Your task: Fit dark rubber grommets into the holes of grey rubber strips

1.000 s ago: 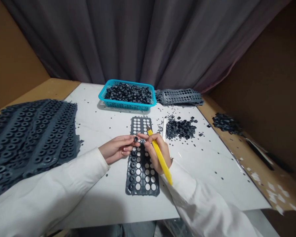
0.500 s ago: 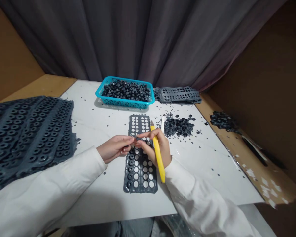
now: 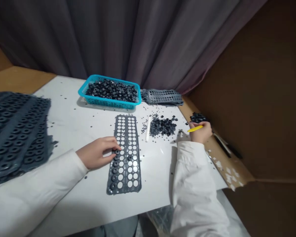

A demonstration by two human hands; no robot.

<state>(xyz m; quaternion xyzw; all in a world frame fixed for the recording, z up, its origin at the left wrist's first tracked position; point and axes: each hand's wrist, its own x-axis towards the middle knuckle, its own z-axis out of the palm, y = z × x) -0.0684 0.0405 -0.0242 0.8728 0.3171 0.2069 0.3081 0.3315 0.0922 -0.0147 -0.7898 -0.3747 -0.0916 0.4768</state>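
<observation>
Two hands: left hand (image 3: 96,153) on one perforated sheet (image 3: 125,154), right hand (image 3: 199,132) holding one yellow pick (image 3: 194,128). About seven rings (image 3: 115,163) seated in sheet. From sheet: one blue basket (image 3: 110,102) at 12 o'clock, one grey strip (image 3: 161,97) at 1, one white stick (image 3: 148,129) and two loose heaps (image 3: 162,126) (image 3: 197,117) at 2, one sheet stack (image 3: 14,138) at 9.

**Perforated dark-grey moulded strip** (image 3: 124,154): matt, slightly rough rubber or plastic; edges irregular.

**Flat white table top** (image 3: 158,177): smooth, glossy, with a marble-like finish.

**Turquoise rectangular mesh basket** (image 3: 108,105): moulded plastic, with a light sheen.

**Slender yellow stick** (image 3: 194,128): smooth surface; material cannot be determined.

**Long white sleeves** (image 3: 194,177): soft, matt cloth.

**Pleated grey-mauve curtain** (image 3: 101,39): matt woven cloth.

**Brown side panel** (image 3: 249,98): plain, matt cardboard.

**Tan ledge** (image 3: 22,77): wood-toned board, smooth and low-sheen.
</observation>
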